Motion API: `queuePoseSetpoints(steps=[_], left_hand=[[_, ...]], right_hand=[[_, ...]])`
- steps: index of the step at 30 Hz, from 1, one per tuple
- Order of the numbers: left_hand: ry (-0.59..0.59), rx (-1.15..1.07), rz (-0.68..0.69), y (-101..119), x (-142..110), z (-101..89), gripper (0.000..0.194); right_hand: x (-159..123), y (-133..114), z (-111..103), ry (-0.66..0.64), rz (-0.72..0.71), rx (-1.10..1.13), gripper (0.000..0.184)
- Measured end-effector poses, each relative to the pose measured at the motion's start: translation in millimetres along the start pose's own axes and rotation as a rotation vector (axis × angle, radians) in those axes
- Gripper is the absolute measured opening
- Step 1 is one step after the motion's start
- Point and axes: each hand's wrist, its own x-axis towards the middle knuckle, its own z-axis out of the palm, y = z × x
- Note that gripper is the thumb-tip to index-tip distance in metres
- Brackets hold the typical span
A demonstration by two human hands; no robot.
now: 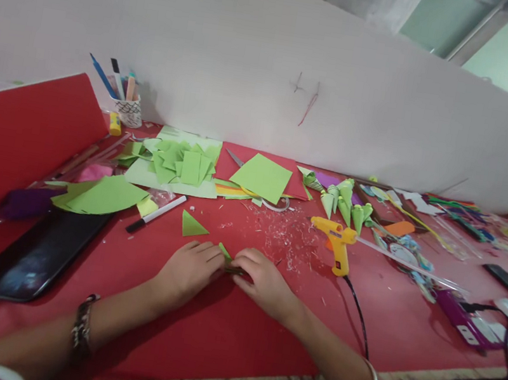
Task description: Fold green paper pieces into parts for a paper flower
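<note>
Both hands meet over the red tabletop around a small piece of green paper (223,251), which is mostly hidden under the fingers. My left hand (190,270) has its fingers closed together on the paper's left side. From the right, my right hand (263,281) pinches the paper's other side with thumb and fingers. Just beyond my left hand lies a folded green paper triangle (193,225). A black-and-white marker (156,214) rests to the left of that triangle. Farther back, a large green sheet (263,177) partly covers a pair of scissors (234,158).
A yellow glue gun (336,241) lies right of my hands, its black cord running toward the table edge. Green paper squares (181,162) and rolled green cones (341,201) sit at the back. A black phone (38,255) lies left; a pen cup (128,109) stands behind. Paper scraps surround the glue gun.
</note>
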Motion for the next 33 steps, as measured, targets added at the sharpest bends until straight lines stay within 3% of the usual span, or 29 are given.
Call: queuePoseSetpoints(steps=[5, 13, 19, 33], left_hand=[[-0.054, -0.158, -0.080, 1.6, 2.5, -6.1, 0.012], [0.020, 0.036, 0.189, -12.3, 3.8, 1.0, 0.021], [-0.081, -0.224, -0.042, -7.3, 7.9, -1.0, 0.013], [-0.164, -0.433, -0.373, -6.8, 15.2, -9.8, 0.013]], right_hand=[[-1.3, 1.0, -1.3, -0.010, 0.008, -0.073, 0.011], [3.2, 2.9, -0.6, 0.006, 0.001, -0.055, 0.020], [4.3, 6.6, 0.2, -0.003, 0.029, -0.036, 0.015], [4.6, 2.3, 1.5, 0.078, 0.095, 0.002, 0.012]])
